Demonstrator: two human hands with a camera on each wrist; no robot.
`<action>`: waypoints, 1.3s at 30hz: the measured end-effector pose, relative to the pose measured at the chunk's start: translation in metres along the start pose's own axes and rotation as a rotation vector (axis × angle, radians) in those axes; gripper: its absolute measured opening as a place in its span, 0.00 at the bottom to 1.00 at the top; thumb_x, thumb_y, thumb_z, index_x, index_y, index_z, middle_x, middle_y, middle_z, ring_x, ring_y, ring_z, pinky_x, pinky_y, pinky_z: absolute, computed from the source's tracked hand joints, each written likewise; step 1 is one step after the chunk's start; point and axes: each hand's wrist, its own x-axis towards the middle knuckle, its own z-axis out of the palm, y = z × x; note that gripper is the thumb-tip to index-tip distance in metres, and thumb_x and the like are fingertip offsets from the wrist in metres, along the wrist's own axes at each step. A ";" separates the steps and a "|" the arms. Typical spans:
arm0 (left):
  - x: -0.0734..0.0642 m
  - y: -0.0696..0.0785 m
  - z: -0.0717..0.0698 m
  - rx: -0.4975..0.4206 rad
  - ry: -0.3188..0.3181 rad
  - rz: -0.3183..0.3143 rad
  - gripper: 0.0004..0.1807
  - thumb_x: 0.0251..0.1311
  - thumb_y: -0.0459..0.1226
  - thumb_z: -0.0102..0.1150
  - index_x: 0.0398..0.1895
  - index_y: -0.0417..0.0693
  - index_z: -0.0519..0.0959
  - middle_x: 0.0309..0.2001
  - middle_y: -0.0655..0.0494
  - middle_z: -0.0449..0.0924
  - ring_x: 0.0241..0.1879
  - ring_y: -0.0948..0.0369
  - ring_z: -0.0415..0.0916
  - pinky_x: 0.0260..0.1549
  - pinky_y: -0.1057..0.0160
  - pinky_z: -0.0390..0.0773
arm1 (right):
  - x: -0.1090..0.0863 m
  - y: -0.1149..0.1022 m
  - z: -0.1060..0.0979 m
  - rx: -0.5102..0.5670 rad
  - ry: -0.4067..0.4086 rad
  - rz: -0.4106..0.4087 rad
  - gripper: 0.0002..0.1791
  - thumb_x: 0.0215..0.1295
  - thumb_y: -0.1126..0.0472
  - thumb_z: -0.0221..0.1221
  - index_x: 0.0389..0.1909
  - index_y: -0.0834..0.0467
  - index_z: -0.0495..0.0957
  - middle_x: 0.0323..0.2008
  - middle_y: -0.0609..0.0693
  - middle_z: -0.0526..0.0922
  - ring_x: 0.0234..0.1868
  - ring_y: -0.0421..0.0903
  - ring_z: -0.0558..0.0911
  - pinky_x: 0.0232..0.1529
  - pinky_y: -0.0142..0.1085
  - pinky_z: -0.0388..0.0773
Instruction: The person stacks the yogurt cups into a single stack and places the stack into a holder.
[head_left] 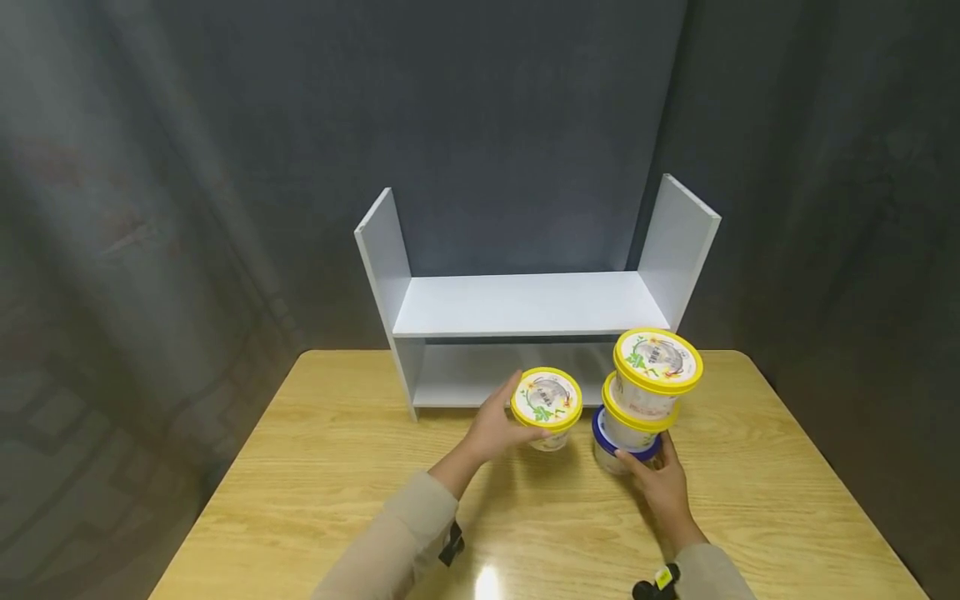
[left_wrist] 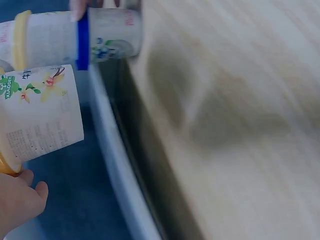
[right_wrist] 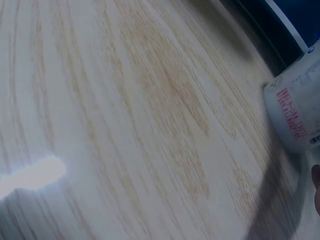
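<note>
My left hand (head_left: pixel 495 429) grips a round tub with a yellow lid (head_left: pixel 547 400), thumb and fingers around its side, at the front of the shelf. In the left wrist view this tub (left_wrist: pixel 47 112) shows a printed flower on its white wall. To its right stands a stack of three tubs: a yellow-lidded tub (head_left: pixel 658 362) on top, another yellow-lidded one (head_left: pixel 628 432) in the middle, and a blue-lidded tub (head_left: pixel 609 457) at the bottom. My right hand (head_left: pixel 663 487) holds the blue-lidded tub near its rim. The stack's upper tubs sit slightly offset.
A white two-level shelf (head_left: pixel 525 304) with upright side panels stands at the back of the wooden table (head_left: pixel 337 483). Its right part is partly hidden by the stack. Dark grey curtains (head_left: pixel 510 125) hang behind and on both sides.
</note>
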 end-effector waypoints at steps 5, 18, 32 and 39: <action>0.004 0.018 -0.007 0.061 0.005 0.060 0.55 0.33 0.48 0.70 0.65 0.49 0.49 0.64 0.52 0.50 0.62 0.53 0.47 0.55 0.47 0.52 | 0.001 0.002 0.000 -0.007 -0.001 0.002 0.51 0.48 0.57 0.63 0.66 0.46 0.38 0.64 0.57 0.49 0.62 0.57 0.50 0.58 0.50 0.51; 0.014 0.069 -0.021 0.050 0.010 0.117 0.54 0.33 0.46 0.71 0.66 0.54 0.49 0.64 0.58 0.49 0.62 0.58 0.47 0.56 0.50 0.52 | 0.000 0.004 0.000 0.000 0.006 -0.003 0.50 0.48 0.56 0.64 0.66 0.45 0.40 0.63 0.59 0.50 0.62 0.57 0.50 0.58 0.50 0.51; 0.026 0.116 -0.035 0.030 -0.009 0.139 0.55 0.32 0.47 0.71 0.66 0.57 0.48 0.64 0.62 0.49 0.62 0.64 0.45 0.58 0.55 0.51 | 0.002 0.003 0.000 0.016 -0.002 0.009 0.50 0.47 0.57 0.64 0.66 0.48 0.42 0.63 0.58 0.53 0.61 0.55 0.53 0.58 0.48 0.53; 0.035 0.134 -0.039 0.020 -0.006 0.114 0.55 0.31 0.50 0.70 0.65 0.61 0.48 0.63 0.66 0.49 0.62 0.65 0.46 0.57 0.54 0.52 | 0.002 0.000 -0.001 0.011 -0.015 0.029 0.50 0.48 0.55 0.63 0.66 0.45 0.40 0.63 0.57 0.51 0.62 0.55 0.51 0.59 0.48 0.50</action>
